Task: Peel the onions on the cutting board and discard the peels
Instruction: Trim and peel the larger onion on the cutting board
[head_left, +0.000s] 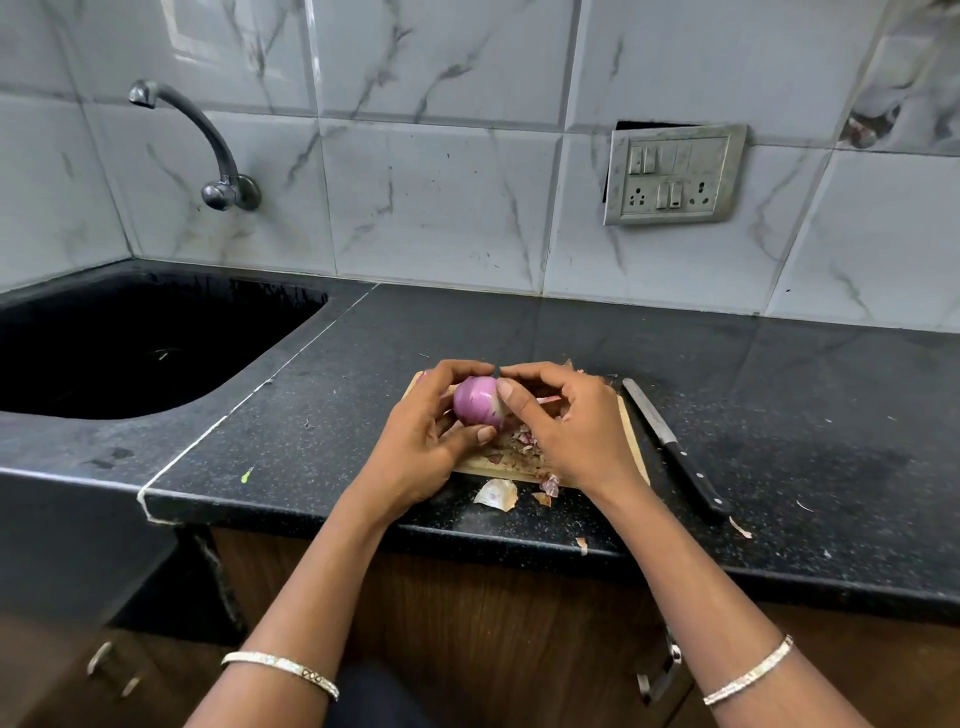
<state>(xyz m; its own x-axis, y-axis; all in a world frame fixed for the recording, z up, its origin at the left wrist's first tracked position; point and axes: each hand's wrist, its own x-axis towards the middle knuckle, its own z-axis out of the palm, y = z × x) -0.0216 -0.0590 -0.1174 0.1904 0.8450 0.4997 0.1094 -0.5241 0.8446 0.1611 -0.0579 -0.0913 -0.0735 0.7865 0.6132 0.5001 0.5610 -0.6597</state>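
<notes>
A purple onion (474, 401) is held just above the wooden cutting board (632, 435). My left hand (423, 439) cups it from the left and below, fingers curled round it. My right hand (563, 423) grips it from the right, thumb pressed on its pale end. Loose bits of peel (519, 446) lie on the board under my hands. A larger pale peel (497, 492) and a small piece (549, 486) lie on the black counter just in front of the board. Most of the board is hidden by my hands.
A black-handled knife (675, 448) lies on the counter right of the board. A black sink (130, 343) with a wall tap (205, 140) sits at the left. A switch socket (674, 174) is on the tiled wall. Peel scraps (739, 527) lie near the counter edge.
</notes>
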